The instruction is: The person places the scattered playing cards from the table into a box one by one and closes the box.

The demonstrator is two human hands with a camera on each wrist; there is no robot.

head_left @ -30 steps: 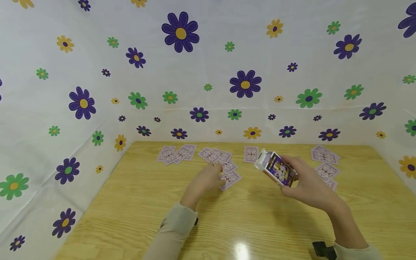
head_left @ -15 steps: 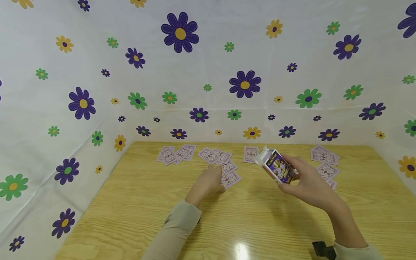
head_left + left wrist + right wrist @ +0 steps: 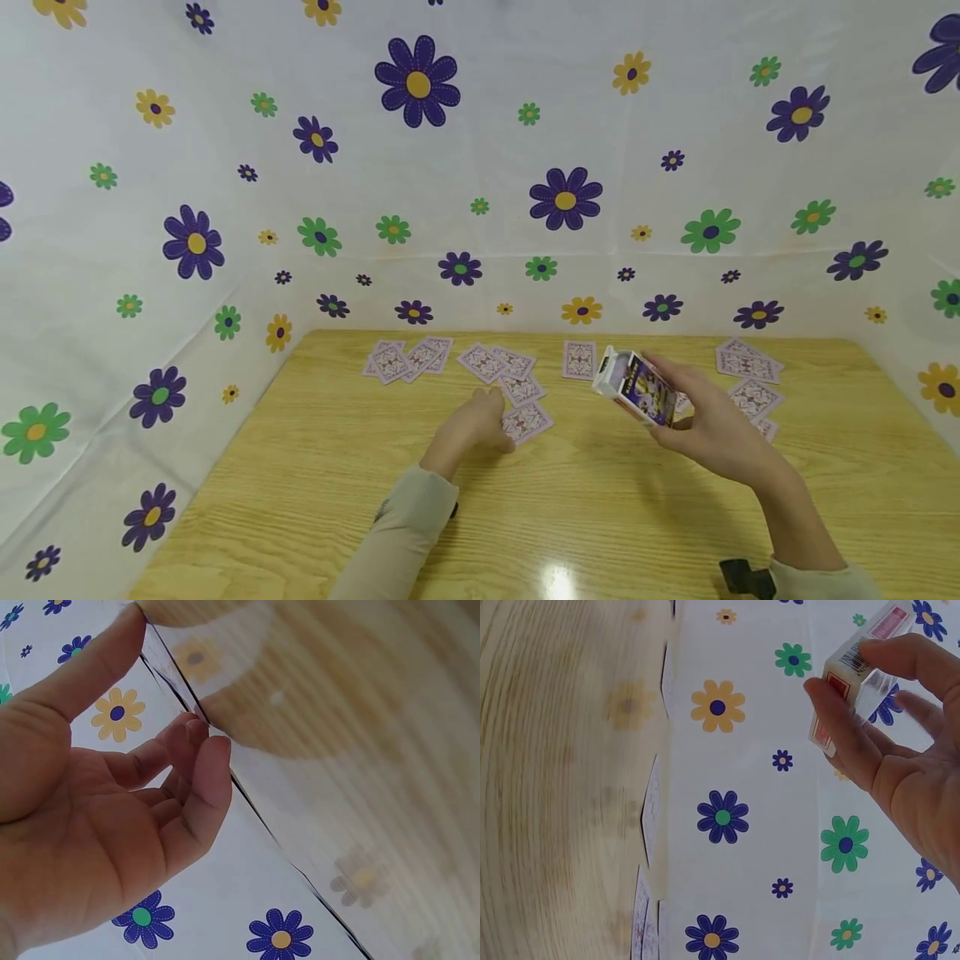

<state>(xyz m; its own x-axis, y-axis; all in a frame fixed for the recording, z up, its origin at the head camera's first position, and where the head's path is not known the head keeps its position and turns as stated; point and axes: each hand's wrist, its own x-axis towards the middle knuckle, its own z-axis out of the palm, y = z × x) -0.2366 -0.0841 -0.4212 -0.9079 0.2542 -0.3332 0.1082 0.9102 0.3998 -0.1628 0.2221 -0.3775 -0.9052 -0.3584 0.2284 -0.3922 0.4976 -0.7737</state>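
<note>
My left hand is at the left end of the nearest face-down playing card in the middle group, thumb at one long edge and fingers at the other. The left wrist view shows the thumb extended and the fingers curled at the thin card edge, the card foreshortened. My right hand holds a purple and white playing card box above the table, tilted, its flapped end facing left. In the right wrist view, thumb and fingers grip the box, a barcode showing on it.
Overlapping face-down cards lie just beyond my left hand. Another group of cards is at the back left, a single card stands apart, and more cards lie at the right. A flowered cloth borders the wooden table.
My left hand and the nearest card have shifted slightly toward me, widening the gap to the card behind. The box in my right hand has tilted a little.
</note>
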